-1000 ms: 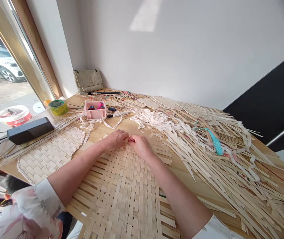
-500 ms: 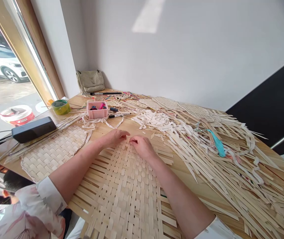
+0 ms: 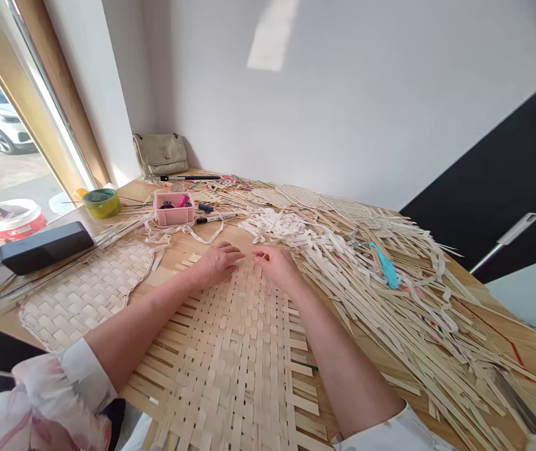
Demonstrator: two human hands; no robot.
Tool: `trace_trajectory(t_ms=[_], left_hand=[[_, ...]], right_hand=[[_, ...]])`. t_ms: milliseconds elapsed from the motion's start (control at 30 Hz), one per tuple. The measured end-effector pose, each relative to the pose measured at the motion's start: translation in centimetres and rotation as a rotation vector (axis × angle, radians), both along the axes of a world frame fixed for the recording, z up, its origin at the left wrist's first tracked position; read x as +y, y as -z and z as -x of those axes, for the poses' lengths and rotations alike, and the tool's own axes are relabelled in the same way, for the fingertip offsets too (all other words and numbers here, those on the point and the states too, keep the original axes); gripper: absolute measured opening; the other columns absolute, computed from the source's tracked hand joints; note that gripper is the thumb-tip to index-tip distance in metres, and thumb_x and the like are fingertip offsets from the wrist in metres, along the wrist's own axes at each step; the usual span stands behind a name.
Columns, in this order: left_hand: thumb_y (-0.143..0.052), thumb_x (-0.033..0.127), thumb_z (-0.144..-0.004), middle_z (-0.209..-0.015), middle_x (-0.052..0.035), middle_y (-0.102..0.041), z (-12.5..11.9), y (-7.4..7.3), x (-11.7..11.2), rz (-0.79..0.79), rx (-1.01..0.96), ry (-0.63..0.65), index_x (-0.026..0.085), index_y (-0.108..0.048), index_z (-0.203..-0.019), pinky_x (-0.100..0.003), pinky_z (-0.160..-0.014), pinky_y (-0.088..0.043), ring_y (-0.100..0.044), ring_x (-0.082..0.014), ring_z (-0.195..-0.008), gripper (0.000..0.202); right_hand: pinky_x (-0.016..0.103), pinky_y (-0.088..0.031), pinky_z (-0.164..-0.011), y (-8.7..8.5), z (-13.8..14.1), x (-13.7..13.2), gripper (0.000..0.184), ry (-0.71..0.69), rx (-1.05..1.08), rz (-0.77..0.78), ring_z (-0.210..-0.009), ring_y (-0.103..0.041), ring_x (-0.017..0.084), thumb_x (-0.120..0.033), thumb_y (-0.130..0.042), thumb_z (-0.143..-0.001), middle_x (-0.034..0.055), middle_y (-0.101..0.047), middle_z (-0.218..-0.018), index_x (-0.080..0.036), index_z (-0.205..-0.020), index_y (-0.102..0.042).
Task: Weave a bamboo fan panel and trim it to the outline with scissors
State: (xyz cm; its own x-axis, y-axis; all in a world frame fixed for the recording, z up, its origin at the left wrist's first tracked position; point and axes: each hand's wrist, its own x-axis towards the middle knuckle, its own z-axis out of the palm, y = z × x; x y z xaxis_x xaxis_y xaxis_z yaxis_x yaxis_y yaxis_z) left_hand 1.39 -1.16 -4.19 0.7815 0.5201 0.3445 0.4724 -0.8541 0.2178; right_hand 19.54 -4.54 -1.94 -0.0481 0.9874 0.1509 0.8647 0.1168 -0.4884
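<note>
**Position.** The woven mat (image 3: pixel 234 351) is laid flat on the table (image 3: pixel 234 237). It runs from the near edge, under both forearms, toward the middle. Its long axis points away from the person. The far end of the mat is directly beneath the fingertips, so neither hand is nearer to it than the other.

**Hands.** The left hand (image 3: pixel 215 263) is placed palm down on the far left corner of the mat. Its fingers are loosely stretched toward the right, and nothing is enclosed. The right hand (image 3: pixel 279 266) is set on the far right corner, with fingers bent and tips pressed to the weave. It cannot be told whether a strip end is pinched under them. A narrow gap is left between the two sets of fingertips.

**Condition of the mat.** A pale, flat-strip plain weave is noted. It is tight in the centre, and loose strip ends project at both sides and at the far end.

**Surroundings.** A heap of loose strips (image 3: pixel 390 313) is spread along the right side, touching the mat's right margin. A trimmed woven piece (image 3: pixel 84 288) lies just beside the mat toward the left edge. A pink box (image 3: pixel 173 210) stands beyond the hands.
</note>
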Motion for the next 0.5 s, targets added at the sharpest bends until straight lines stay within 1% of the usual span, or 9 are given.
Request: trace_trajectory(t_ms=[67,167,300,333,433,500], left_hand=[[-0.055,0.018,-0.082,-0.109,-0.0126,-0.062,-0.2,0.1,-0.2,-0.013,0.017,0.034,0.010,-0.057,-0.113,-0.037,-0.090,-0.043,-0.052,-0.0236,-0.102,0.032],[-0.059,0.029,-0.081,-0.110,-0.0138,-0.061,-0.4,0.5,-0.2,-0.008,0.057,0.047,0.010,-0.056,-0.112,-0.039,-0.090,-0.043,-0.051,-0.0250,-0.102,0.037],[-0.062,0.035,-0.079,-0.114,-0.0161,-0.058,-0.6,1.2,0.0,-0.027,0.076,0.016,0.008,-0.054,-0.115,-0.041,-0.093,-0.042,-0.050,-0.0275,-0.105,0.046],[-0.062,0.035,-0.078,-0.115,-0.0164,-0.058,-0.7,1.3,0.0,-0.028,0.076,0.012,0.008,-0.053,-0.117,-0.042,-0.093,-0.042,-0.050,-0.0279,-0.106,0.048],[-0.062,0.036,-0.078,-0.117,-0.0168,-0.057,-0.7,1.8,0.2,-0.021,0.067,0.022,0.008,-0.050,-0.120,-0.042,-0.094,-0.041,-0.049,-0.0282,-0.108,0.051],[-0.061,0.038,-0.079,-0.118,-0.0176,-0.056,-0.7,2.1,0.3,-0.019,0.052,0.028,0.008,-0.050,-0.121,-0.043,-0.095,-0.041,-0.049,-0.0285,-0.110,0.053]], right_hand=[[0.026,-0.043,-0.076,0.1,-0.1,0.0,0.022,-0.030,-0.027,0.027,-0.088,-0.061,0.018,-0.014,-0.054,-0.080,0.0037,-0.070,-0.094,-0.019,-0.094,-0.070],[0.028,-0.042,-0.076,0.2,-0.1,-0.1,0.021,-0.047,-0.067,0.057,-0.089,-0.060,0.020,-0.016,-0.053,-0.081,0.0055,-0.069,-0.094,-0.020,-0.093,-0.070],[0.028,-0.042,-0.071,0.0,0.0,-0.4,0.019,-0.049,-0.101,0.089,-0.081,-0.060,0.020,-0.017,-0.052,-0.082,0.0055,-0.068,-0.082,-0.019,-0.088,-0.071],[0.028,-0.042,-0.071,0.0,0.0,-0.4,0.019,-0.051,-0.105,0.093,-0.081,-0.060,0.019,-0.017,-0.053,-0.082,0.0051,-0.067,-0.082,-0.019,-0.087,-0.071],[0.027,-0.041,-0.079,-0.1,0.1,-0.5,0.018,-0.049,-0.110,0.082,-0.092,-0.057,0.019,-0.015,-0.053,-0.082,0.0051,-0.065,-0.095,-0.020,-0.088,-0.069],[0.026,-0.040,-0.080,-0.1,0.2,-0.5,0.019,-0.038,-0.110,0.079,-0.096,-0.056,0.018,-0.014,-0.054,-0.081,0.0053,-0.063,-0.100,-0.020,-0.094,-0.067]])
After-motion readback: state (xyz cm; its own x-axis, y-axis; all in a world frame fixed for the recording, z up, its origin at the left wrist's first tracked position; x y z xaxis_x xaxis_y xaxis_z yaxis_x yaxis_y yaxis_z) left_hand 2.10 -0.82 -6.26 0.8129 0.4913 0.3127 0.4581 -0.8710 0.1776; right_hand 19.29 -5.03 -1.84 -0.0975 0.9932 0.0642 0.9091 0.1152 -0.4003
